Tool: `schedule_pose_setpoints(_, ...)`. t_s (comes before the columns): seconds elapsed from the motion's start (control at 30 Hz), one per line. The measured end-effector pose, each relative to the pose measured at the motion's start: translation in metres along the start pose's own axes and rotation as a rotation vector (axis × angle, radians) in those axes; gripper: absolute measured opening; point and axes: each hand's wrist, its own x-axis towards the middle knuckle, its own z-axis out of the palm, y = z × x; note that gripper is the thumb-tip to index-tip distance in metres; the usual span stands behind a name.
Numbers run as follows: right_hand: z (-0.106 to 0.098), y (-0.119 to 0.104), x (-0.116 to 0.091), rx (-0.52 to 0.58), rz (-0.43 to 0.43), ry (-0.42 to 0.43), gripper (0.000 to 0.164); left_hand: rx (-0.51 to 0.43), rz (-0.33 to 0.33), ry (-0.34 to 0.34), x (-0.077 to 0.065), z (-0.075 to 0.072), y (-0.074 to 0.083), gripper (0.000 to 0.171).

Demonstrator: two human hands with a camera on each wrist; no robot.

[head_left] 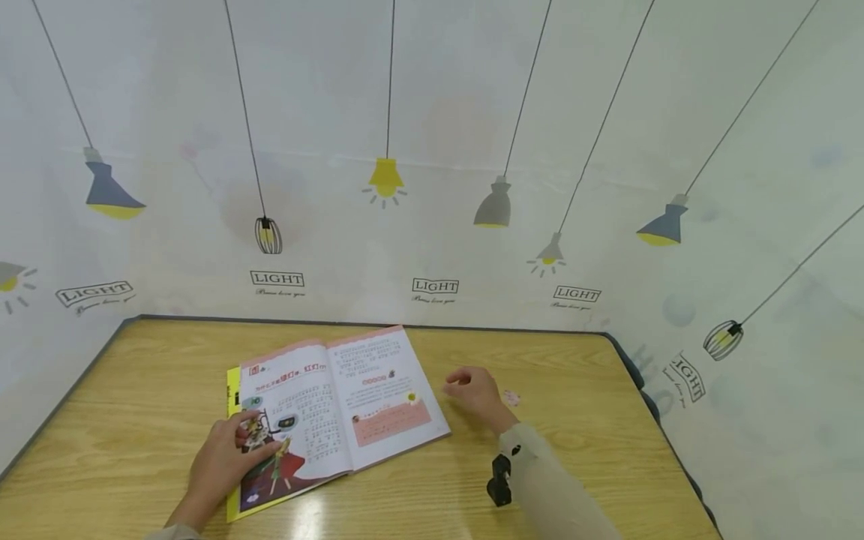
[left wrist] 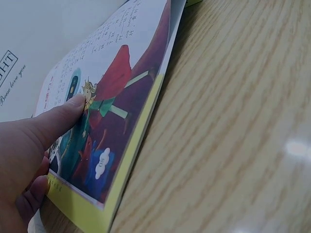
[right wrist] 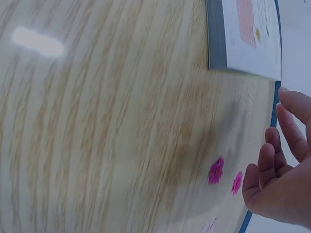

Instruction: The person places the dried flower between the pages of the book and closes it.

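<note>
An open book (head_left: 388, 390) lies on the wooden table, a bright yellow cover edge showing along its left side. Its left page carries a colourful picture (left wrist: 104, 104) and text; the right page has a pink box. My left hand (head_left: 226, 457) rests on the left page near its outer edge. The thumb (left wrist: 60, 121) lies straight across the picture, and the other fingers bend at the page's edge, partly hidden behind it. To the right of the book, my right hand (head_left: 478, 394) hovers with loosely curled fingers (right wrist: 267, 162), apart from the book and holding nothing.
Small pink flower shapes (right wrist: 216, 171) show on the wooden table (head_left: 574, 420) near the right hand. A black device (head_left: 499, 480) is strapped at the right wrist. Behind the table's dark edge stands a pale wall (head_left: 337, 97) printed with hanging lamps.
</note>
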Motion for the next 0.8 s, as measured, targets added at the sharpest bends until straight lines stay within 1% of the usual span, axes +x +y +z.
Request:
schedule_pose_setpoints(0.17, -0.013, 0.011, -0.004, 0.052, 0.035, -0.002, 0.016, 0.006, 0.009, 0.009, 0.000, 0.001, 0.000, 0.088)
schedule_pose_setpoints(0.23, -0.018, 0.015, -0.006, 0.060, 0.052, 0.013, 0.017, 0.005, 0.013, 0.010, 0.000, 0.001, 0.000, 0.088)
schedule_pose_setpoints(0.3, -0.022, 0.019, -0.008, 0.050, 0.056, 0.032, 0.017, 0.005, 0.016, 0.010, 0.001, 0.001, 0.000, 0.089)
schedule_pose_setpoints(0.4, -0.027, 0.026, -0.009, 0.007, 0.063, 0.059, 0.019, 0.007, 0.018, 0.010, 0.001, 0.001, 0.000, 0.089)
schedule_pose_setpoints(0.53, -0.030, 0.034, -0.011, -0.023, 0.069, 0.078, 0.019, 0.008, 0.020, 0.008, 0.001, 0.002, -0.001, 0.089)
schedule_pose_setpoints(0.8, -0.034, 0.046, -0.023, -0.001, 0.052, 0.115, 0.016, 0.010, 0.026, 0.012, 0.002, 0.002, -0.002, 0.089)
